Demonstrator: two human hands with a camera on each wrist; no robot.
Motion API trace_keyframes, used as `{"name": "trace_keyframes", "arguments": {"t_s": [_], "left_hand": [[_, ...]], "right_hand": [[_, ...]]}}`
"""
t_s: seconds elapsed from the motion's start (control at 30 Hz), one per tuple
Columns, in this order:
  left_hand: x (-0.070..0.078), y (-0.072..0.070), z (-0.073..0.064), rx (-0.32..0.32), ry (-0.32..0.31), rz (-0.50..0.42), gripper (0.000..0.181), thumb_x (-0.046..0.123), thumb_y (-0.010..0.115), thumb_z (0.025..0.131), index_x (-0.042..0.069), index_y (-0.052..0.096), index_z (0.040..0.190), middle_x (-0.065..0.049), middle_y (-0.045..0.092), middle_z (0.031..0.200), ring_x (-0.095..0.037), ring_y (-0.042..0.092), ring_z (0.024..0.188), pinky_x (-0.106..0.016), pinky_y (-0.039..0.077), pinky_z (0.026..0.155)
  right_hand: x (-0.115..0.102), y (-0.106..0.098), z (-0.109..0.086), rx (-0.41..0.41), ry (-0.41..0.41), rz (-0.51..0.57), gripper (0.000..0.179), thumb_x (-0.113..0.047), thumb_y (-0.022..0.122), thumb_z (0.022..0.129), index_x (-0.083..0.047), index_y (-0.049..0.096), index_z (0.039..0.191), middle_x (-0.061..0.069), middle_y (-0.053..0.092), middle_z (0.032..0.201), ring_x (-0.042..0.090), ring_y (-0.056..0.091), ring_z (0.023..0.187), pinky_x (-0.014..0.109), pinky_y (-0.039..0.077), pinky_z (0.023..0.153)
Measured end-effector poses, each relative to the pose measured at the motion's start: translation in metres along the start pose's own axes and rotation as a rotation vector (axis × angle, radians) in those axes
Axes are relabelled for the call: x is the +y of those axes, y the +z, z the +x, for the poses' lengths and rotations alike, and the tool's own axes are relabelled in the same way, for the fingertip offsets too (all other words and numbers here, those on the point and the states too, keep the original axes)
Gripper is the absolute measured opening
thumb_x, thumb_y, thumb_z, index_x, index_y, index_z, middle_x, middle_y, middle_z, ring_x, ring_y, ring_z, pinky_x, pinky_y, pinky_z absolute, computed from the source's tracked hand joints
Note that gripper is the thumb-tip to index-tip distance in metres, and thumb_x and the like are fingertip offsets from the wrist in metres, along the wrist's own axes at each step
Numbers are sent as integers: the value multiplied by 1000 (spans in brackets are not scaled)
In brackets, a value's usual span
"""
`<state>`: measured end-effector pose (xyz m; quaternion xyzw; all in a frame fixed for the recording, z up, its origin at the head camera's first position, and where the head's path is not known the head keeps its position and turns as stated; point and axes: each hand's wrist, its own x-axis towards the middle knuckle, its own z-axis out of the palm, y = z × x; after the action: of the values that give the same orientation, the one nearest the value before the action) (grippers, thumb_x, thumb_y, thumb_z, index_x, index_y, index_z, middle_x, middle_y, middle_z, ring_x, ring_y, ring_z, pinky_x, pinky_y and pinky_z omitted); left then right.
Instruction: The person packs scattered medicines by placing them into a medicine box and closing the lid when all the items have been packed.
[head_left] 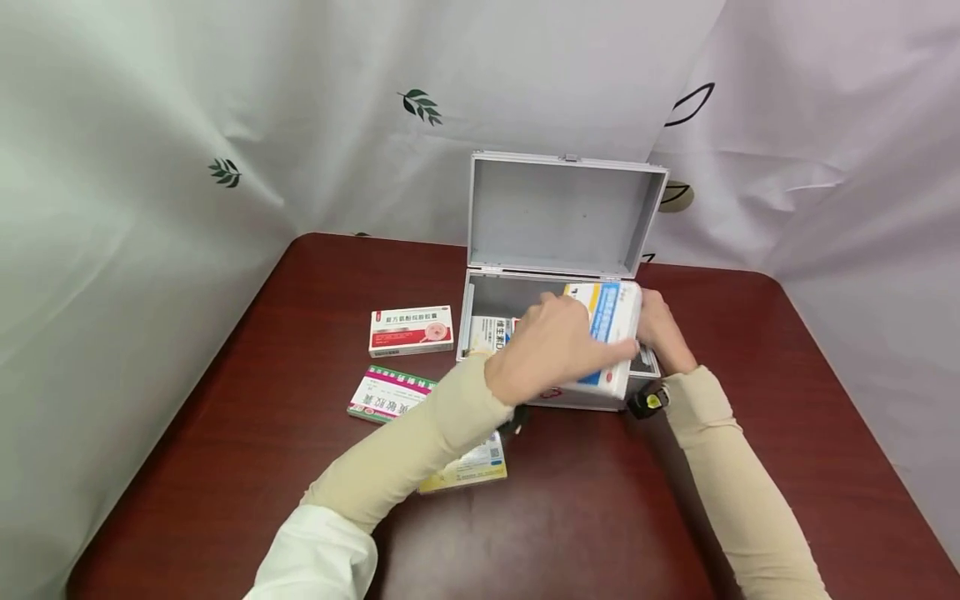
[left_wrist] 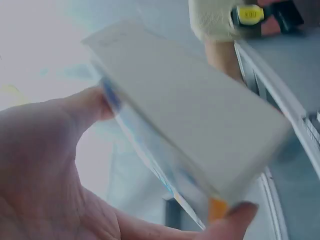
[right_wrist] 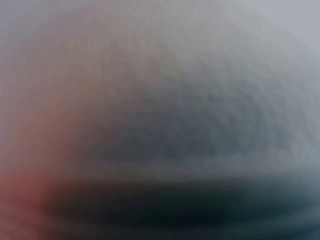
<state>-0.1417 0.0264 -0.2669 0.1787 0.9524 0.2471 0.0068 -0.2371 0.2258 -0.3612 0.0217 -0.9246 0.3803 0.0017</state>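
Note:
In the head view, my left hand (head_left: 547, 346) grips a white medicine box (head_left: 618, 337) with blue and yellow panels, above the front right of an open silver case (head_left: 570, 218). The left wrist view has this box (left_wrist: 190, 105) tilted, pinched at its edges between thumb and fingers of the left hand (left_wrist: 55, 165). Behind the box, my right hand (head_left: 662, 329) is at the case's right side. Its fingers are mostly hidden, so its hold cannot be told. Inside the case, at the left, stands a white vitamin box (head_left: 489, 333). The right wrist view is only a blur.
Left of the case, a red and white medicine box (head_left: 411, 329) lies on the dark red table (head_left: 592, 517). Nearer lie a green and magenta box (head_left: 386, 393) and a yellow and white box (head_left: 472, 467), both partly covered by the left arm. A pale curtain (head_left: 337, 125) hangs behind.

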Motion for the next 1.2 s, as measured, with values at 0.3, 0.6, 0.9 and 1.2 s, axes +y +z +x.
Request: {"name": "trace_keyframes", "arguments": {"t_s": [0.3,0.6,0.9,1.2], "left_hand": [[-12,-1,42,-115,-137,-173,40,57,59,78,17,57,80,1,60,65,-10,57,48,-23,46,40],[-16,6,70,-356,-255,-225,42,56,60,78,15,58,85,-4,62,78,-16,62,56,-28,52,49],[-10,24,96,-639,-369,-56,64,62,57,77,13,51,118,-6,55,106,-17,60,79,-28,53,57],[3,22,117,-825,-323,187,66,64,45,83,18,43,130,3,49,119,-9,48,102,-24,41,81]], "right_hand": [[-5,-1,4,-41,124,-36,42,-20,47,88,6,51,121,25,58,108,30,53,90,35,43,72],[-4,-2,3,-43,101,-32,39,-19,46,88,7,54,116,25,60,101,29,56,85,29,44,65],[-4,-2,2,-32,113,-31,39,-10,46,80,7,54,113,24,60,98,28,56,81,30,45,62],[-7,-2,1,-22,108,-34,34,-11,46,80,8,56,107,23,61,96,29,53,83,34,43,69]]}}
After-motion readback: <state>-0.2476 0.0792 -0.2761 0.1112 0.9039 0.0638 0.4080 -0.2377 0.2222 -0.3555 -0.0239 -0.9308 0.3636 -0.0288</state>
